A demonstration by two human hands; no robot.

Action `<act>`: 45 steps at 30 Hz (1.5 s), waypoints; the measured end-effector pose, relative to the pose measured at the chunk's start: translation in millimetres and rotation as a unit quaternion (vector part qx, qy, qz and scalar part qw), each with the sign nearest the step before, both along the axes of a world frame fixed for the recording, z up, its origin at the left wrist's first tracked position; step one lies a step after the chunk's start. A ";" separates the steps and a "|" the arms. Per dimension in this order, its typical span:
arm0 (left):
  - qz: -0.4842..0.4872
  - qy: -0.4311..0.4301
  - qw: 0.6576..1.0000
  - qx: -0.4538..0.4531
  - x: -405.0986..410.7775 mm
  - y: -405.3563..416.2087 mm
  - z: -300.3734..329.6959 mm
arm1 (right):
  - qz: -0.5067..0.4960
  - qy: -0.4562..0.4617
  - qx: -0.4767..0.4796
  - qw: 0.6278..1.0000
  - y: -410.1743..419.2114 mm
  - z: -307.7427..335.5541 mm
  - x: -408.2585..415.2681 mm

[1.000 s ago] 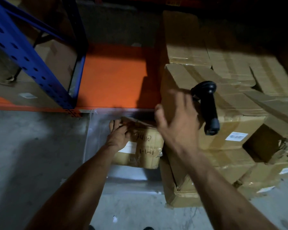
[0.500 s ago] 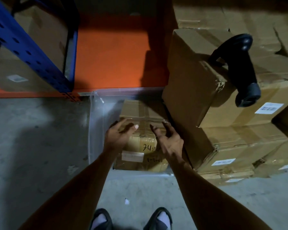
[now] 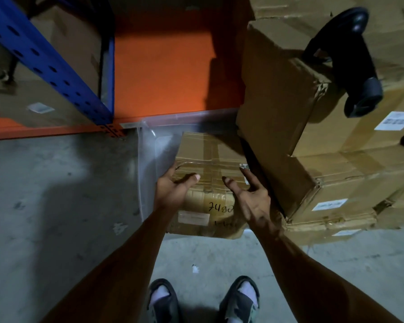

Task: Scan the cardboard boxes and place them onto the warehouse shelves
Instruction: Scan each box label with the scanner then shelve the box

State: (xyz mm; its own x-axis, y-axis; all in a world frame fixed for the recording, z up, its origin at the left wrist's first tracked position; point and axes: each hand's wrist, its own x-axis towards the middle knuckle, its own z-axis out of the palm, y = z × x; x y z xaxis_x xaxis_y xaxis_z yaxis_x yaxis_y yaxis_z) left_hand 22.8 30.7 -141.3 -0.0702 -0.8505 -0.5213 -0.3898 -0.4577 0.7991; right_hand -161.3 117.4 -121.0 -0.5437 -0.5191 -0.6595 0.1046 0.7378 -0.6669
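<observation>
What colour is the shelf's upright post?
Blue, with dark punched holes: upright post, head view.

Handwritten black marker digits, seemingly "74" followed by unclear characters, are showing on the near face of the small brown taped cardboard box point(image 3: 210, 183) at centre. White printed labels on the stacked brown cardboard boxes point(image 3: 350, 183) at three o'clock are appearing too blurred to read.
</observation>
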 end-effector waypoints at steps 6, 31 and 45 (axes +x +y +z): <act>0.018 0.025 0.999 -0.028 25.0 4.9 95.8 | 0.015 -0.003 -0.044 0.999 7.1 78.9 25.8; -0.064 0.174 0.938 -0.292 9.9 32.4 653.1 | -0.062 0.162 -0.334 0.927 58.3 628.8 16.5; -0.126 0.218 0.873 -0.418 -20.3 -30.0 843.5 | -0.087 0.265 -0.467 0.839 20.2 816.1 1.3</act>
